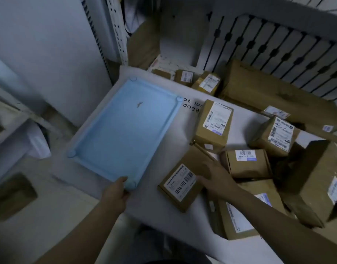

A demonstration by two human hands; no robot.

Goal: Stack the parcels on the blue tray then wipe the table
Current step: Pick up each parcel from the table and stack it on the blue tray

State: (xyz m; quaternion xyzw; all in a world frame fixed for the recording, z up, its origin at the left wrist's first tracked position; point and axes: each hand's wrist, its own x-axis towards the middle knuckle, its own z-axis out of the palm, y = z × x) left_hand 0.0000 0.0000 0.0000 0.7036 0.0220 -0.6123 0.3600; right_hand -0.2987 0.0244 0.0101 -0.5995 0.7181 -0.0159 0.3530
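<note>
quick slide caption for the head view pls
Head view: left hand grips the near corner of the empty blue tray; right hand reaches over a flat labelled parcel.

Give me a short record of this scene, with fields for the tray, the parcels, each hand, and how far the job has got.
tray: blue tray, nothing in it, on the left part of the white table
parcels: brown parcels scattered to the tray's right, none on it
nearest: flat parcel labelled 12V4A-5525, beside the tray
left: left hand grips the tray's near corner
right: right hand open, fingers spread over the flat parcel, contact unclear
progress: stacking not yet begun
</note>
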